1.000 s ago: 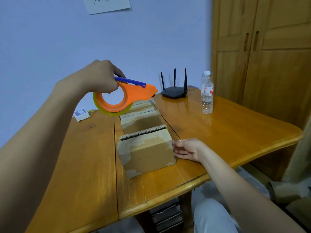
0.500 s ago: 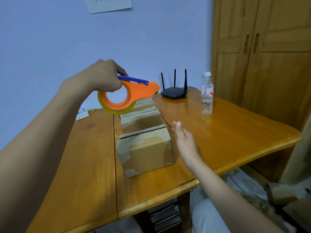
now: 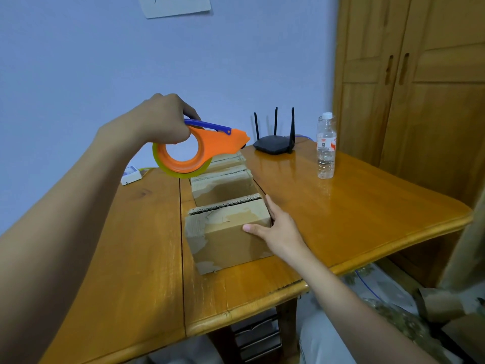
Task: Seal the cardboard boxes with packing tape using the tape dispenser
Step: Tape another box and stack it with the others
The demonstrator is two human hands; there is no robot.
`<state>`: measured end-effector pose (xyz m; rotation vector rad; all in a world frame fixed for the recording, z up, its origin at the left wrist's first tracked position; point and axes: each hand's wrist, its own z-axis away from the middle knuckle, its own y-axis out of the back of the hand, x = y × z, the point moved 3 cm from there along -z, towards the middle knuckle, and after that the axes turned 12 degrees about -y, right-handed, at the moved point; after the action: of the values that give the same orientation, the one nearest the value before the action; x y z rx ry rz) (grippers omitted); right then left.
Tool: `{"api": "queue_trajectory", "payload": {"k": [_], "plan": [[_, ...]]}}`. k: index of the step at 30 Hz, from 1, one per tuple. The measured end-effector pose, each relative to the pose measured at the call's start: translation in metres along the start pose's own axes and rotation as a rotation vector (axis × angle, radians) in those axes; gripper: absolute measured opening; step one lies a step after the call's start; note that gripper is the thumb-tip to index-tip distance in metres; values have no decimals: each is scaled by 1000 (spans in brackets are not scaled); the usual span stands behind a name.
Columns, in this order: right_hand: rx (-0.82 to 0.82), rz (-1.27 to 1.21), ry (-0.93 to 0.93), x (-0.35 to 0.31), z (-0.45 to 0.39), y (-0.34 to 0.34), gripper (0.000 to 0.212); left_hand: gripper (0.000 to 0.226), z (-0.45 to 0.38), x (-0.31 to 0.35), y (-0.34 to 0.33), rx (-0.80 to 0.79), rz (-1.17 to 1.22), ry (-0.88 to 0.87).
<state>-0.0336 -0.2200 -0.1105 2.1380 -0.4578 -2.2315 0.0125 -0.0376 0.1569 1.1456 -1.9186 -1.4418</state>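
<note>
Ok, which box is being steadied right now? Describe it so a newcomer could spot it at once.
On the wooden table, a row of cardboard boxes runs away from the person towards the wall. It is the nearest box, at the front end of that row. Unlike the others, it has the right hand against its right corner, thumb on the near face.
</note>
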Motion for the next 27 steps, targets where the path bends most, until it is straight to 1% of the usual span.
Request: {"api": "queue_trajectory", "payload": {"k": [3,6,10,12,15,18,22,27], "plan": [[0,-8,-5,0,1,0,107,42,7,-7,-1,2,-14,-1],[-8,1,2,-1,2,-1,100,44,21,-21,-7,0,-13,-11],[-4,3,9,-3,5,-2,92,53,53,-46,-31,-17,62,28],[-2,13,6,-5,7,-2,91,55,67,-58,-46,2,111,52],[1,27,2,-5,6,-2,94,58,82,-69,-67,44,165,66],[14,28,2,-7,9,-2,103,62,95,-69,-83,60,208,78],[6,-18,12,-7,12,-1,107,60,107,-59,-90,107,169,62],[15,-8,32,-6,10,-1,107,59,111,-66,-111,61,205,2]]}}
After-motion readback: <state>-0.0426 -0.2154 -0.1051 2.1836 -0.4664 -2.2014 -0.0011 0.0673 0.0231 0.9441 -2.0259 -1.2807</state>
